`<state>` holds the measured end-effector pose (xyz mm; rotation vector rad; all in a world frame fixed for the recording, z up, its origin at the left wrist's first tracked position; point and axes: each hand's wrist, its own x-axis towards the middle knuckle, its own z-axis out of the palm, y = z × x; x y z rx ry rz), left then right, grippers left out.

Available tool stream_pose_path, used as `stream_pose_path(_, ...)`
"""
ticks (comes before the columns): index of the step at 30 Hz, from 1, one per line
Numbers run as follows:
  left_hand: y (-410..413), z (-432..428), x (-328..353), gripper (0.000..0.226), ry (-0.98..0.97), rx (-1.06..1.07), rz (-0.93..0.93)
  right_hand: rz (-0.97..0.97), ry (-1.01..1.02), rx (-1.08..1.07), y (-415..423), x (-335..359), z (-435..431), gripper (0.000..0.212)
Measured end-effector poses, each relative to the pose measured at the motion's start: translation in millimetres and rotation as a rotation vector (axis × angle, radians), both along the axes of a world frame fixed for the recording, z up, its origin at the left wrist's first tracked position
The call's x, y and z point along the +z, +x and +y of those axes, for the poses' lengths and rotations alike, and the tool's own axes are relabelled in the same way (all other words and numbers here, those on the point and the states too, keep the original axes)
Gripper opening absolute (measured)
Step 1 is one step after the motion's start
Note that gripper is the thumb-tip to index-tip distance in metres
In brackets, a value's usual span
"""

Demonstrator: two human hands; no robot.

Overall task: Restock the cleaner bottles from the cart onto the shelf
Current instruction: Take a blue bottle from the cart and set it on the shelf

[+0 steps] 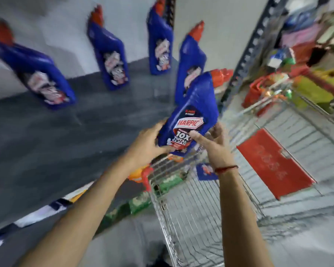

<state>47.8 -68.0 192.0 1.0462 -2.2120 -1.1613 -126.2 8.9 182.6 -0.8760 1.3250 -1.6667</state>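
Both hands hold a blue Harpic cleaner bottle (pixel 194 112) with a red cap, tilted to the right, above the front edge of the grey shelf (pixel 46 143). My left hand (pixel 148 145) grips its lower left side. My right hand (pixel 210 143) grips its lower right, thumb on the label. Several matching blue bottles stand on the shelf: one at far left (pixel 33 70), one (pixel 109 53) left of centre, one (pixel 159 41) at the back, and one (pixel 190 60) just behind the held bottle. The wire cart (pixel 201 218) stands below my right arm, with another blue bottle (pixel 205 172) inside.
A dark perforated shelf upright (pixel 247 54) rises right of the bottles. The cart has a red flap (pixel 274 162). Green packages (pixel 139 203) sit on a lower shelf under the grey one. Red and yellow goods (pixel 297 89) crowd the far right.
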Motion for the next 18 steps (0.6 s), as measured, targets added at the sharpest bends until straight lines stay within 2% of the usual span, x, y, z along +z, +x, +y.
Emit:
stream_pose_path(3, 58.0, -13.8, 24.4, 0.067, -0.086, 0.116, 0.006, 0.112, -0.061, 0.194, 48.5, 32.4, -38.1, 0.055)
stream_pose_path(8, 137.5, -27.9, 35.4, 0.058, -0.095, 0.342, 0.018, 0.242, -0.08, 0.369, 123.8, 54.0, -91.4, 0.055)
stream_pose_path(12, 184.5, -33.3, 27.9, 0.055, -0.095, 0.513, 0.059, 0.367, -0.073, 0.475, 180.8, 56.1, -121.2, 0.059)
stream_pose_path(18, 222.3, -42.9, 3.3, 0.052, -0.05, 0.628, 0.053, 0.511, -0.013, 0.556, 224.0, 42.8, -143.9, 0.062)
